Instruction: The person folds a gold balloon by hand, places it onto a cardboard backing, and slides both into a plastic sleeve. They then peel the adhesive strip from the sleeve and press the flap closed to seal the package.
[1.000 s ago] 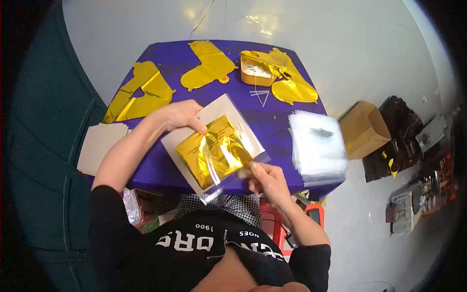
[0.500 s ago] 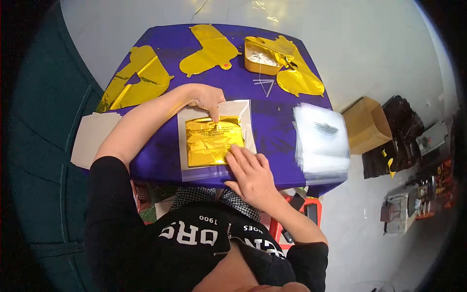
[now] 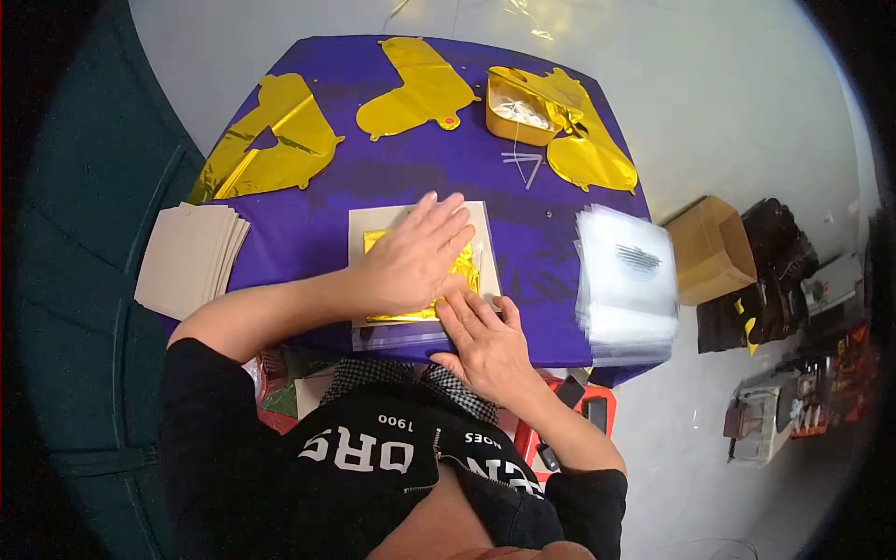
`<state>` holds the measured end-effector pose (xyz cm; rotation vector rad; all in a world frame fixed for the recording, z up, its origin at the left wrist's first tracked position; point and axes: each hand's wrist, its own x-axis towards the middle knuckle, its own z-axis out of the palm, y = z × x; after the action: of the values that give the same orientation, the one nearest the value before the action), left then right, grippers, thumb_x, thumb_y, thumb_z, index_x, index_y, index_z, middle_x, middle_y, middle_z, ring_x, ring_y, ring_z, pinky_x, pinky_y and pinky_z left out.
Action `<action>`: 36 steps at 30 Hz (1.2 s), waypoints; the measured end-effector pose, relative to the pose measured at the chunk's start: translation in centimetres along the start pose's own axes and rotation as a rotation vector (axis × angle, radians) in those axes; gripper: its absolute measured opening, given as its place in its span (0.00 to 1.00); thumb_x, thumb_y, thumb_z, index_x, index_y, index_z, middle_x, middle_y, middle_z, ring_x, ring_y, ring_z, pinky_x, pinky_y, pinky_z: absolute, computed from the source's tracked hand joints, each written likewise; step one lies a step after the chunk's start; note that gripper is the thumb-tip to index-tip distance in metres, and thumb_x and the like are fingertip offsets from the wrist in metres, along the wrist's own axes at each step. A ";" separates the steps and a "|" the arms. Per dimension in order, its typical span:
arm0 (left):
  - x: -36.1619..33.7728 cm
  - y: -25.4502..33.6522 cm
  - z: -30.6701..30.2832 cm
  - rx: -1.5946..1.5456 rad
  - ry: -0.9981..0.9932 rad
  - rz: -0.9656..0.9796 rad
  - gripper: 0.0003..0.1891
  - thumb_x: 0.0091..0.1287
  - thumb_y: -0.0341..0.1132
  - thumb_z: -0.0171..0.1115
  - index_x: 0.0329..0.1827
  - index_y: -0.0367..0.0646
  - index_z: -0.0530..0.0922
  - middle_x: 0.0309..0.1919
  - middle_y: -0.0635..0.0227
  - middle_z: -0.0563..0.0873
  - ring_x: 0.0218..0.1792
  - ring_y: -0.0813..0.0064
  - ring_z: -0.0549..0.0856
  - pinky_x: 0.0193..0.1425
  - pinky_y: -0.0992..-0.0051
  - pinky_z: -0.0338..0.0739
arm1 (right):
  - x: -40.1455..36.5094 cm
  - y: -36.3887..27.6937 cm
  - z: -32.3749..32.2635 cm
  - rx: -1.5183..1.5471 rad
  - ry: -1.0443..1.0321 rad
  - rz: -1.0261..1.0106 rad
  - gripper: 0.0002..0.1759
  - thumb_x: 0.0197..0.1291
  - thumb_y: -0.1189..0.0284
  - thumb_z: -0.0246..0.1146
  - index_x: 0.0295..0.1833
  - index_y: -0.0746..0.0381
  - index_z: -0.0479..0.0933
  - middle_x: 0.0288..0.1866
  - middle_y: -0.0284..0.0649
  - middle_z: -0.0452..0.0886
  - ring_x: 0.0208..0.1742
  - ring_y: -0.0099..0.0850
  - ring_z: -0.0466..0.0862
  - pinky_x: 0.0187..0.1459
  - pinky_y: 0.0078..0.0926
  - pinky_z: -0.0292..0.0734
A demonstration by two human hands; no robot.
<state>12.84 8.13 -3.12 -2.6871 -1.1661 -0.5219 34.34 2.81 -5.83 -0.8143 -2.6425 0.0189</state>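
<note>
A folded gold foil balloon (image 3: 376, 244) lies on a pale card in a clear plastic bag (image 3: 397, 338) at the table's near edge. My left hand (image 3: 420, 257) rests flat across it, fingers stretched towards the far right, hiding most of the foil. Beside it, my right hand (image 3: 487, 345) has its fingertips on the foil's lower right corner, with the fingers laid out and the thumb apart. Neither hand grips anything that I can see.
Grey-white cards (image 3: 191, 257) are stacked on the left, clear bags (image 3: 627, 275) on the right. Flat gold foil balloons (image 3: 415, 93) lie along the far side by a yellow box (image 3: 518, 129) of white pieces. A cardboard box (image 3: 709, 250) stands beyond the purple table (image 3: 401, 173).
My left hand has come off the far edge of the foil and now lies flat over its middle. The right hand stays at the lower right corner. The view has shifted slightly.
</note>
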 end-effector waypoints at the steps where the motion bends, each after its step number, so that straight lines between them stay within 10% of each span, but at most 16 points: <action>1: -0.6 0.3 0.7 -0.091 -0.024 -0.025 0.33 0.73 0.50 0.51 0.70 0.29 0.66 0.69 0.38 0.68 0.75 0.44 0.62 0.79 0.49 0.51 | 0.1 0.0 -0.1 0.007 -0.006 0.000 0.36 0.59 0.51 0.66 0.64 0.68 0.74 0.68 0.50 0.76 0.68 0.43 0.74 0.66 0.52 0.63; 3: -1.3 0.0 2.1 -0.208 -0.145 -0.038 0.41 0.77 0.60 0.41 0.76 0.28 0.58 0.75 0.36 0.60 0.79 0.41 0.54 0.81 0.49 0.47 | 0.2 0.0 -0.2 0.044 -0.005 -0.006 0.36 0.58 0.53 0.67 0.63 0.69 0.75 0.66 0.52 0.77 0.68 0.44 0.74 0.66 0.52 0.63; 13: -1.6 0.6 2.5 -0.147 -0.170 -0.061 0.49 0.66 0.67 0.54 0.77 0.32 0.59 0.76 0.40 0.59 0.79 0.46 0.54 0.80 0.43 0.44 | -2.0 1.3 -3.6 0.015 0.094 0.205 0.17 0.53 0.75 0.68 0.50 0.64 0.82 0.67 0.53 0.73 0.68 0.52 0.71 0.63 0.51 0.63; 36: -1.9 0.7 2.0 -0.182 -0.195 -0.125 0.52 0.60 0.64 0.62 0.78 0.35 0.57 0.76 0.43 0.59 0.79 0.49 0.54 0.76 0.31 0.40 | -2.0 -0.6 -0.8 -0.183 0.022 0.336 0.32 0.55 0.69 0.68 0.68 0.60 0.73 0.68 0.54 0.68 0.68 0.56 0.67 0.65 0.54 0.62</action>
<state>12.65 6.98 -5.68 -2.8871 -1.4086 -0.4078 35.85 1.09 -5.67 -1.3038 -2.4814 -0.1444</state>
